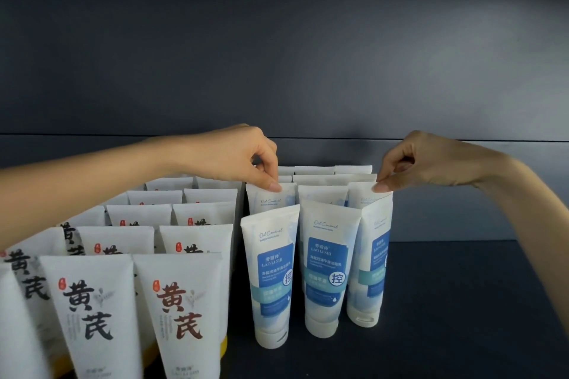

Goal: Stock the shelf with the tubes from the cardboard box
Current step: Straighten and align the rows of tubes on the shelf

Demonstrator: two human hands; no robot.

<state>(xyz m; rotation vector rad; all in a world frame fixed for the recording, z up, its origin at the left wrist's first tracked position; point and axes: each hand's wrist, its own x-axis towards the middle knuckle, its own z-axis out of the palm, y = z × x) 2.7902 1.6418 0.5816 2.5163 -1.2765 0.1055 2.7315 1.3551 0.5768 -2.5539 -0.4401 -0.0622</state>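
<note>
White tubes with blue labels stand cap-down in rows on the dark shelf (462,301). My left hand (243,157) pinches the crimped top of a blue-label tube (268,198) in the second row on the left. My right hand (421,163) pinches the top edge of a blue-label tube (374,255) at the right end, which is turned at an angle. Two more blue-label tubes, one (272,277) and another (328,271), stand in the front row between them. The cardboard box is out of view.
Several rows of white tubes with large black and red characters (181,314) fill the shelf's left side, close against the blue ones. The shelf's dark back wall (308,55) rises behind. Bare shelf surface lies to the right of the blue tubes.
</note>
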